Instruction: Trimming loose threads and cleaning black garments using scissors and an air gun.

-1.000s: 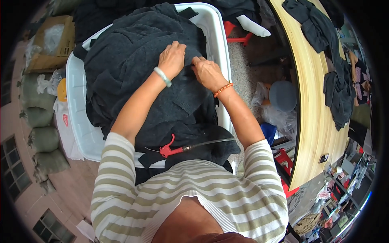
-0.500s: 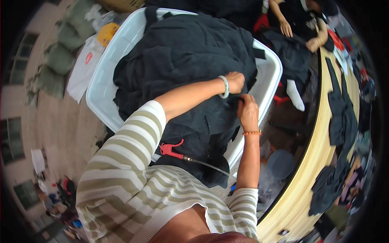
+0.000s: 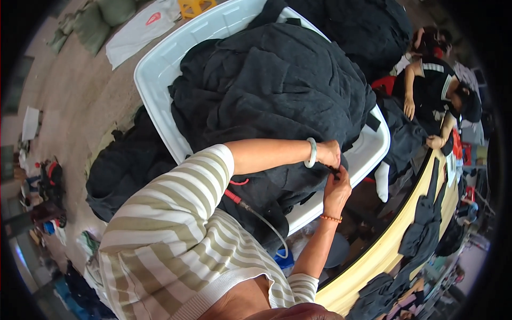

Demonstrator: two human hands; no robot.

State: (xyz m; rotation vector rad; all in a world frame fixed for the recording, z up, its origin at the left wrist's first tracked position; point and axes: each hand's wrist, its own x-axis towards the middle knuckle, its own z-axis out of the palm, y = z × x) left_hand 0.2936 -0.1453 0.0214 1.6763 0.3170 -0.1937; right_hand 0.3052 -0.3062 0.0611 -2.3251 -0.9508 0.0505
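A big heap of black cloth garments (image 3: 266, 80) fills a white plastic tub (image 3: 151, 85) before me. At its near right side, my left hand (image 3: 329, 153), with a pale bangle at the wrist, is closed in a pinch on a bit of black cloth. Just below it, my right hand (image 3: 337, 192), wearing an orange bead bracelet, pinches the same black cloth, the fingertips of both nearly touching. Exactly what part they grip is too small to tell. A red air blow gun (image 3: 233, 196), partly hidden by my left arm, lies on the cloth near my lap with its clear hose.
More black cloth lies left of the tub (image 3: 128, 170) and behind it (image 3: 362, 32). On the right runs a light wooden table (image 3: 341, 296) with black garments. A co-worker (image 3: 426, 85) handles black cloth beyond the tub. A yellow stool (image 3: 196, 7) stands at the far left.
My view has swung, so the tub sits farther right and the blow gun is more covered by my arm. My two hands have come closer together at the cloth.
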